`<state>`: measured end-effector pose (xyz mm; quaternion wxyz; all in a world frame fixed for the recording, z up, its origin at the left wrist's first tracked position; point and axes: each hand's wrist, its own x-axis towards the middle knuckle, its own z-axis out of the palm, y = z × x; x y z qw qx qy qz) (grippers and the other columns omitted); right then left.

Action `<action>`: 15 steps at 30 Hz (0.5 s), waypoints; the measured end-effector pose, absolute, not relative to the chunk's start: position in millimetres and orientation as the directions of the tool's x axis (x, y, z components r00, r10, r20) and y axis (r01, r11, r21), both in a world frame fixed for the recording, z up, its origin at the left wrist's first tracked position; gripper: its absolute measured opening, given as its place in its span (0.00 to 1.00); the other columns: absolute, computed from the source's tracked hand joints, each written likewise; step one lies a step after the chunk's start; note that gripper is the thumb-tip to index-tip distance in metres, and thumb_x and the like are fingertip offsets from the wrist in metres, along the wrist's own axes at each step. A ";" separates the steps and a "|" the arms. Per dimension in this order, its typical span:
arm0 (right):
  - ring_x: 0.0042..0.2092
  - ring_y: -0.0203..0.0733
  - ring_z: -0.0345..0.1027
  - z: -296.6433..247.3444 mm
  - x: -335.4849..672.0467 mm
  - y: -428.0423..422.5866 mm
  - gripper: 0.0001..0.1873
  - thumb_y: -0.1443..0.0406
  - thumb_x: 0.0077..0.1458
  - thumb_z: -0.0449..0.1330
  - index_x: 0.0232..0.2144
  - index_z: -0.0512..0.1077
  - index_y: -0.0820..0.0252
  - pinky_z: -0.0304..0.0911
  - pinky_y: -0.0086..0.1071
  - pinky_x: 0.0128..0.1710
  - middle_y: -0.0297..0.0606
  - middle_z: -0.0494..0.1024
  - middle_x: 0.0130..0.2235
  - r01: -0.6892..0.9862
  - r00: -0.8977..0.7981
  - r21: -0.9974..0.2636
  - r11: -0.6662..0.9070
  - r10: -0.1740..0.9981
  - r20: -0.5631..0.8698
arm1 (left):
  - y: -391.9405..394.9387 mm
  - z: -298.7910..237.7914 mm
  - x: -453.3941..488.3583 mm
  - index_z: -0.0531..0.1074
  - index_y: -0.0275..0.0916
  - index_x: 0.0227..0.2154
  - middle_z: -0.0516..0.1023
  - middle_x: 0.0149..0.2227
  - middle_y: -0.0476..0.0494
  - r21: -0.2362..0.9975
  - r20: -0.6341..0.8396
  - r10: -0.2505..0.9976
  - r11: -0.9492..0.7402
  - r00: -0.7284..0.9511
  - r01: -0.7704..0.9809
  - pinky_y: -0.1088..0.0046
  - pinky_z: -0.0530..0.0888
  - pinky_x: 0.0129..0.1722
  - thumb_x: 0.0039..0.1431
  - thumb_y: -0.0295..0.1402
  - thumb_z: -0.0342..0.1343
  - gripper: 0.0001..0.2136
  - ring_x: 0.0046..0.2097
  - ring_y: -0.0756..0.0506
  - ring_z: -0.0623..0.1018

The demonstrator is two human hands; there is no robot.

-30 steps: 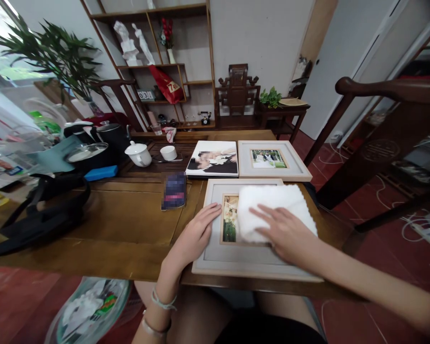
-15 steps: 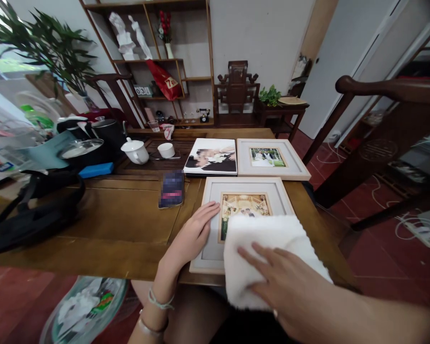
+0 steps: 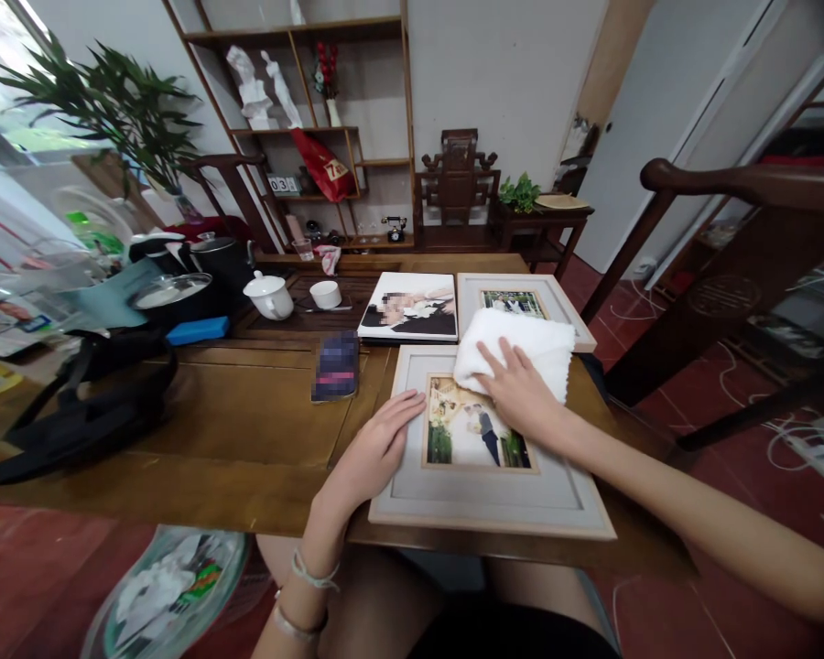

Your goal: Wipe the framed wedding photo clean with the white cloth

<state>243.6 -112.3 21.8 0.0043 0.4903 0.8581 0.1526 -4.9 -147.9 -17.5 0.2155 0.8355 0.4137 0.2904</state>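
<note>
Okay, right hand (image 3: 522,389) first: palm down, fingers spread on a white cloth (image 3: 542,340), pressing on it from above rather than clutching it, from where I stand. The cloth covers the near picture frame's (image 3: 473,499) far right corner and also hides part of the framed picture (image 3: 569,316) behind; can't tell if it touches that one. Left hand (image 3: 377,448): flat, fingers together, on the near frame's left side, gripping nothing, probably bracing it.

Step in hand, I'd judge: wiping the front, at the far right corner. The next move would call for the cloth kept flat under light pressure, left hand firm so the frame can't skid.

Near frame lies face up on the counter (image 3: 247,430), by the edge nearest the person. Pale wood rim, wide light grey mat, small colour photo (image 3: 481,430) in the middle, warm tones and greenery, a figure in dark trousers. No dirt I can make out; glass or not, can't tell. Beyond it, left of the other frame, a black-and-white print (image 3: 412,309). Dark pixelated item (image 3: 335,366) left of the near frame.
</note>
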 end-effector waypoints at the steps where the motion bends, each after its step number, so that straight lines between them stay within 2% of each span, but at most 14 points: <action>1: 0.62 0.71 0.46 22.1 235.1 -118.6 0.25 0.75 0.51 0.55 0.53 0.69 0.65 0.50 0.59 0.56 0.56 0.55 0.63 0.829 -0.538 0.251 0.500 0.836 0.110 | -147.8 -17.8 -4.8 0.65 0.41 0.56 0.66 0.60 0.44 0.601 0.308 0.818 -0.564 0.486 0.566 0.56 0.59 0.64 0.63 0.24 0.41 0.21 0.64 0.45 0.61; 4: 0.61 0.71 0.50 23.7 211.5 -160.2 0.24 0.72 0.49 0.58 0.51 0.71 0.61 0.54 0.56 0.54 0.55 0.57 0.63 0.751 -0.650 0.147 0.643 0.760 -0.007 | -147.8 -18.3 -4.7 0.65 0.41 0.56 0.66 0.60 0.44 0.599 0.307 0.820 -0.561 0.484 0.571 0.55 0.59 0.64 0.63 0.23 0.41 0.21 0.64 0.45 0.61; 7: 0.59 0.70 0.54 35.0 204.9 -211.9 0.21 0.68 0.49 0.60 0.48 0.73 0.57 0.59 0.55 0.52 0.54 0.58 0.62 0.653 -0.757 0.018 0.757 0.653 -0.030 | -148.4 -18.3 -4.9 0.64 0.40 0.56 0.65 0.60 0.43 0.596 0.291 0.827 -0.550 0.481 0.584 0.56 0.58 0.65 0.63 0.23 0.41 0.21 0.64 0.45 0.61; 10: 0.58 0.62 0.58 54.8 216.3 -237.7 0.18 0.67 0.49 0.59 0.45 0.73 0.55 0.63 0.50 0.50 0.48 0.61 0.61 0.579 -0.815 -0.115 0.807 0.573 -0.083 | -148.8 -18.7 -5.2 0.64 0.39 0.57 0.65 0.60 0.43 0.596 0.290 0.828 -0.548 0.480 0.586 0.56 0.58 0.65 0.63 0.23 0.40 0.21 0.64 0.45 0.60; 12: 0.56 0.57 0.62 64.3 225.1 -233.9 0.18 0.68 0.49 0.57 0.44 0.74 0.52 0.66 0.47 0.47 0.43 0.66 0.59 0.613 -0.790 -0.156 0.774 0.601 -0.122 | -148.6 -19.5 -5.2 0.64 0.40 0.57 0.66 0.60 0.43 0.598 0.305 0.823 -0.557 0.480 0.576 0.56 0.58 0.65 0.62 0.23 0.41 0.21 0.64 0.45 0.61; 15: 0.54 0.59 0.64 64.0 225.6 -210.4 0.21 0.73 0.49 0.54 0.46 0.73 0.56 0.68 0.46 0.43 0.47 0.68 0.57 0.752 -0.657 -0.041 0.658 0.743 -0.128 | -148.1 -20.5 -4.7 0.65 0.41 0.56 0.67 0.60 0.44 0.608 0.327 0.817 -0.567 0.475 0.556 0.56 0.59 0.64 0.62 0.23 0.42 0.21 0.63 0.45 0.62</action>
